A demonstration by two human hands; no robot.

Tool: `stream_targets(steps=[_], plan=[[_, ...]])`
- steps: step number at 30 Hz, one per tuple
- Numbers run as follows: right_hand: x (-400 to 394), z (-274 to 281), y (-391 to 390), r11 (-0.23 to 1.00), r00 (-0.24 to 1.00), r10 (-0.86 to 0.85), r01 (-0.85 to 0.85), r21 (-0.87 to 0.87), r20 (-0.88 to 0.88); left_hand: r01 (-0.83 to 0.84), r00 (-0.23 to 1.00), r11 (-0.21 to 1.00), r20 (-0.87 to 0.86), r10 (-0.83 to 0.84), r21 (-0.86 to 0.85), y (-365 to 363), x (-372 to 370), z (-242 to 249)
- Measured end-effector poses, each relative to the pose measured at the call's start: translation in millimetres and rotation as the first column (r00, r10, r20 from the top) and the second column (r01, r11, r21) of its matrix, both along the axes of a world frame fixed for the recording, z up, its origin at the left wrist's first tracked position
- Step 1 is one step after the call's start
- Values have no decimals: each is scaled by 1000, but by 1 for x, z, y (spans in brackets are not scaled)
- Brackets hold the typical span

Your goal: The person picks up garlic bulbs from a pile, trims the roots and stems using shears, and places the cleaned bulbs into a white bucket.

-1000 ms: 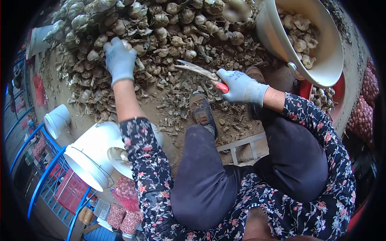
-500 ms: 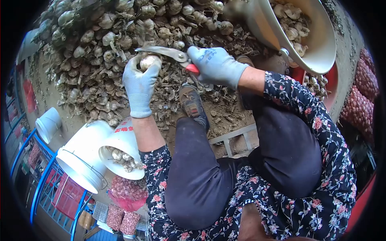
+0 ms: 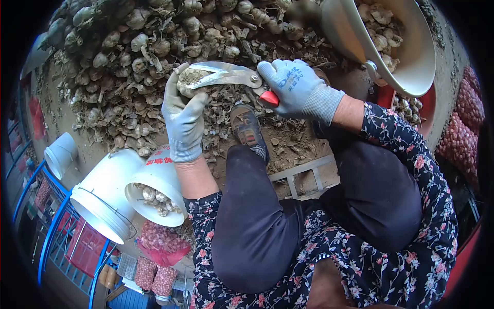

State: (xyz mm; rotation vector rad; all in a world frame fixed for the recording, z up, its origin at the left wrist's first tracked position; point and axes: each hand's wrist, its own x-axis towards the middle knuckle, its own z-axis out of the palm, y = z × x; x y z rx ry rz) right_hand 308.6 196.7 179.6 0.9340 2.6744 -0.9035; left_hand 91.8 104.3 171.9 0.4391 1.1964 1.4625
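Note:
Gloved in grey, my left hand (image 3: 184, 121) holds a garlic bulb (image 3: 191, 78) between thumb and fingers, its root side turned up. My right hand (image 3: 298, 87), in a matching glove, is closed around the red handles of a pair of shears (image 3: 231, 76). The shears' blades are parted and reach left to the bulb, one along its upper edge and one across its face. A large heap of garlic with dry stems (image 3: 110, 67) lies beneath and beyond both hands.
A tilted pale bucket (image 3: 423, 56) with garlic is at upper right, above a red basin (image 3: 431, 105). White buckets (image 3: 110, 177) lie at lower left, one (image 3: 135, 191) containing bulbs. Filled net bags (image 3: 458, 147) stand at right. A metal frame (image 3: 303, 172) lies between my legs.
The bulb has turned so its root side shows. Both hands have shifted, the right one rightward and slightly down, and the shears' blades are now spread at the bulb.

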Motion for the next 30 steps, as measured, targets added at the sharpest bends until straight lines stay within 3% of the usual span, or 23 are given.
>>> stream_targets(steps=[1,4,5,7,9,11,13,15,17,19,20,21,22,25,27,29,30], plan=[[0,1,0,999,998,20,-21,26,55,3,1000,1000,0,-3,-5,3,4,5],[1,3,-2,999,996,11,-14,30,88,-41,928,985,-371,-24,-168,11,19,4],[1,4,-3,1000,996,-9,6,24,91,-36,929,985,-369,-29,-169,12,22,1],[-2,2,-4,1000,993,-16,16,7,119,-62,672,984,-736,-83,-168,13,28,-3],[-4,-4,-8,1000,996,-12,13,-4,89,-73,678,984,-731,-72,-164,13,32,-5],[-3,-4,-7,999,996,10,-5,-52,93,-114,541,984,-839,-56,-139,17,38,-5],[-3,-4,-2,988,990,46,-25,-154,132,-114,563,985,-825,-45,-131,16,35,-6],[2,-5,1,986,984,87,-63,-155,156,-42,794,962,-594,-132,-270,14,29,-9],[6,-6,3,974,986,83,-50,-219,145,1,846,969,-516,-133,-247,11,25,-9],[12,-7,3,969,988,91,-60,-238,121,111,948,957,-260,-183,-269,6,19,-3],[15,-9,5,966,984,52,-6,-259,169,142,952,961,-233,-199,-239,2,18,1],[17,-12,7,960,977,17,44,-275,215,138,951,961,-237,-196,-240,1,18,1],[20,-17,1,964,991,-65,92,-251,115,115,949,962,-259,-180,-249,0,17,1],[17,-9,-3,946,988,-73,111,-304,133,75,940,961,-303,-158,-268,-3,14,-2],[15,-6,-11,967,997,-58,68,-245,47,68,910,957,-376,-176,-283,-7,18,-2],[5,-3,-12,993,994,74,-65,-100,82,70,877,961,-442,-188,-268,-8,20,-4],[0,0,-11,990,984,108,-93,-108,143,56,855,952,-477,-202,-302,-9,21,-2]])
